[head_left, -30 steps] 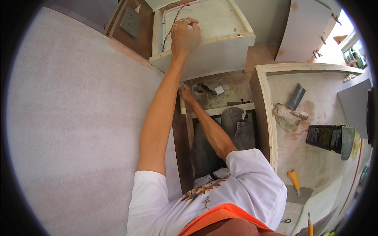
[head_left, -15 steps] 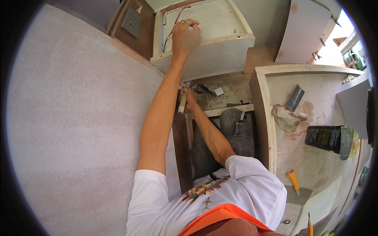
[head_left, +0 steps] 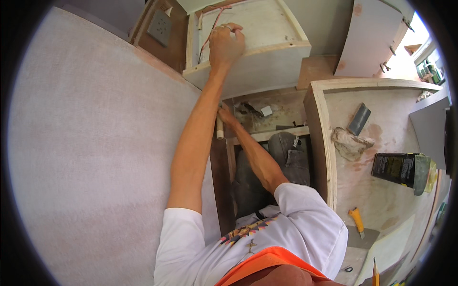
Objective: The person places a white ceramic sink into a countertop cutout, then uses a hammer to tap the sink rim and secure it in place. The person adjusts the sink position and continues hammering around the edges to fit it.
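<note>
My left hand [head_left: 227,46] reaches over the front rail of a pale wooden box [head_left: 253,69] at the far side. Its fingers are curled in, and anything inside them is hidden. Lower down, below that box, my right hand [head_left: 226,116] is closed round a tool with a round wooden handle [head_left: 220,130]. The handle's butt points toward me; the tool's other end is lost behind my left forearm. Thin red and dark wires [head_left: 215,24] run inside the box, beside my left hand.
A large pale panel [head_left: 95,143] fills the left. Under the box, a recess holds scraps and a white square [head_left: 266,111]. On the right-hand board lie a dark block [head_left: 359,118], a crumpled rag [head_left: 350,144], a dark can [head_left: 393,168] and a yellow-handled knife [head_left: 356,220].
My right hand has shifted a little, and the wooden handle has swung from a slant to nearly straight toward me. The left hand stays in its place on the box.
</note>
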### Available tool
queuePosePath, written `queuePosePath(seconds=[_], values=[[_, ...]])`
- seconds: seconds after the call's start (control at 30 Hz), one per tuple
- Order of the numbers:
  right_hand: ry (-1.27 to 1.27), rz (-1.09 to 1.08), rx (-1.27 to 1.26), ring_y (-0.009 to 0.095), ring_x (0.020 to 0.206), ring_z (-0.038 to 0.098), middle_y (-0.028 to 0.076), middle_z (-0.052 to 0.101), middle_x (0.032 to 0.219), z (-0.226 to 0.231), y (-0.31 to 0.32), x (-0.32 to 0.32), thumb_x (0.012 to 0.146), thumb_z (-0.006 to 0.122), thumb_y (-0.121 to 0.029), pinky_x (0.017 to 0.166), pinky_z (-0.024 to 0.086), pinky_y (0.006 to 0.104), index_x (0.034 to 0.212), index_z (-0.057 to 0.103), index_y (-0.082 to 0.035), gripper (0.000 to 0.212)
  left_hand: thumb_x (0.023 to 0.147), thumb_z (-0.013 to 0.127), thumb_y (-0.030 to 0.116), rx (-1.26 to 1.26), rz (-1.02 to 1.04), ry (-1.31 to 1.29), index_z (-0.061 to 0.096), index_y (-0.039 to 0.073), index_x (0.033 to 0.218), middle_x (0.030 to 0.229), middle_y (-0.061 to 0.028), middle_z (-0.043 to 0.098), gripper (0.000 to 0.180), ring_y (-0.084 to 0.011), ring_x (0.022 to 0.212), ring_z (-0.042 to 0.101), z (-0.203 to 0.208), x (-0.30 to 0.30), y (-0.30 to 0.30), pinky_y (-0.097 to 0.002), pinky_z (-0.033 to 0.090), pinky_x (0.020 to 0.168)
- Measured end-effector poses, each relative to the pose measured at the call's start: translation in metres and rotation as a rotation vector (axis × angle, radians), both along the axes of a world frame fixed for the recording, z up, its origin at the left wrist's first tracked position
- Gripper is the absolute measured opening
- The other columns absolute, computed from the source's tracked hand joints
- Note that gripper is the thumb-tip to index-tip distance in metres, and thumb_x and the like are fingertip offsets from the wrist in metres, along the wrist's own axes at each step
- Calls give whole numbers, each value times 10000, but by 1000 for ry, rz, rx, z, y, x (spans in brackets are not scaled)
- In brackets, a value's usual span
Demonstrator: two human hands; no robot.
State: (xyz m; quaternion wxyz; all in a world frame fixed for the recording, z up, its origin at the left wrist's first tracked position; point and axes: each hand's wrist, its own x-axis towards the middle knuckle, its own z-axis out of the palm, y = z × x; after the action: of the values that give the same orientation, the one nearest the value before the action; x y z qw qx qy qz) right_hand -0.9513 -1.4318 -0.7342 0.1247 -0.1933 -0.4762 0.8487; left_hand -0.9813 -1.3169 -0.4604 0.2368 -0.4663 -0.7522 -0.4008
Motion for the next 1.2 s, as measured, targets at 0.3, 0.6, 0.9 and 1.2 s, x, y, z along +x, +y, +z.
queuePosePath(seconds=[0.3,0.6,0.9,1.2], values=[[-196,72,-62,190,797,559,84,583,898,12,-5,11,962,580,-185,763,480,372,1185,538,0,293,847,624,135,-33,31,-25,738,74,902,923,-143,711,141,-346,956,639,-5,-2,-9,-436,486,914],[-166,-167,-318,186,769,552,62,598,853,16,-11,5,885,682,-216,733,466,372,1032,557,-67,244,870,601,164,-50,43,-30,741,61,948,968,-151,719,190,-336,978,655,-4,-3,-13,-418,498,905],[-42,-240,-586,161,686,529,31,569,743,0,-10,2,892,705,-208,667,449,333,966,580,-90,187,889,585,175,-55,23,-10,740,63,970,977,-141,726,208,-327,989,659,-2,-2,-12,-413,503,901],[-59,-230,-495,157,678,522,28,563,757,-6,-5,5,888,693,-188,657,447,329,974,608,-95,152,858,612,138,-7,23,28,739,69,921,907,-120,715,157,-317,931,647,-5,-4,-10,-414,483,908]])
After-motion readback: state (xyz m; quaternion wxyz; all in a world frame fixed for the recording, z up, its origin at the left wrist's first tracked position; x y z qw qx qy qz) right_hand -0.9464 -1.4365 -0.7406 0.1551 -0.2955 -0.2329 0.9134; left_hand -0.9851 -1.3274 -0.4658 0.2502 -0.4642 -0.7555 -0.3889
